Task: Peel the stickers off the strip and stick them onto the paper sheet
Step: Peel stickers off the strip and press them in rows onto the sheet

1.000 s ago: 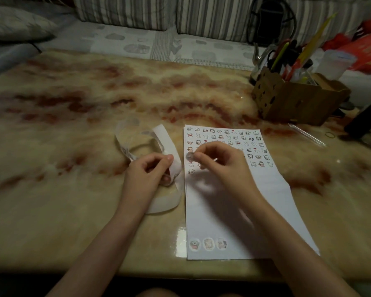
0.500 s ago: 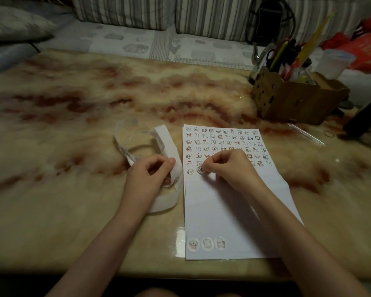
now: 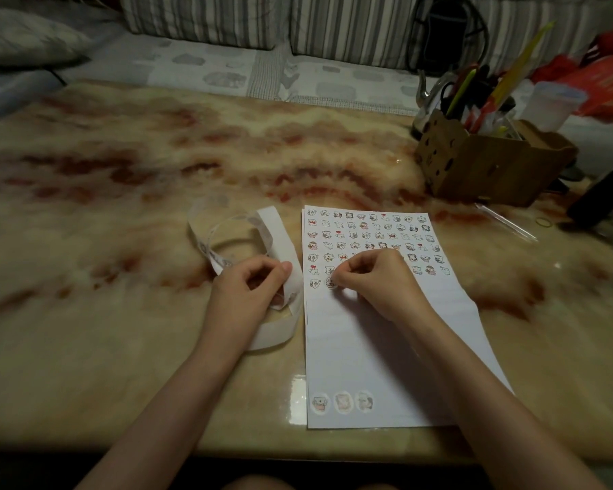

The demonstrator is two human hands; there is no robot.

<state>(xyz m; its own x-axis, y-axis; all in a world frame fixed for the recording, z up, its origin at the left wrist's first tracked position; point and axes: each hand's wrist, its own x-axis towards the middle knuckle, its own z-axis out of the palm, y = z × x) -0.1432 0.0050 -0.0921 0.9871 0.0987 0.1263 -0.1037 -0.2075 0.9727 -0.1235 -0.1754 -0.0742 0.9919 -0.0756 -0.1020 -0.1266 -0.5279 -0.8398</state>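
Left of centre, my left hand (image 3: 248,291) curls round the strip (image 3: 280,238), a limp, featherlight paper loop on the table (image 3: 121,313); I'd hold it by its edges. Just right, the sheet (image 3: 368,348) lies flat, its upper part filled with stickers (image 3: 368,235). My right hand (image 3: 379,281), fingers curled, pinches a sticker (image 3: 330,282) down onto it. The sticker looks thin and tacky, best lifted by one edge.

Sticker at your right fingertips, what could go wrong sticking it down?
The sticker at the right hand sits close to its neighbour in the row, so it might overlap it or land crooked. The sheet lies loose on the glossy table, so pressing could slide it. The left hand holds a curly strip, which might twist onto itself.
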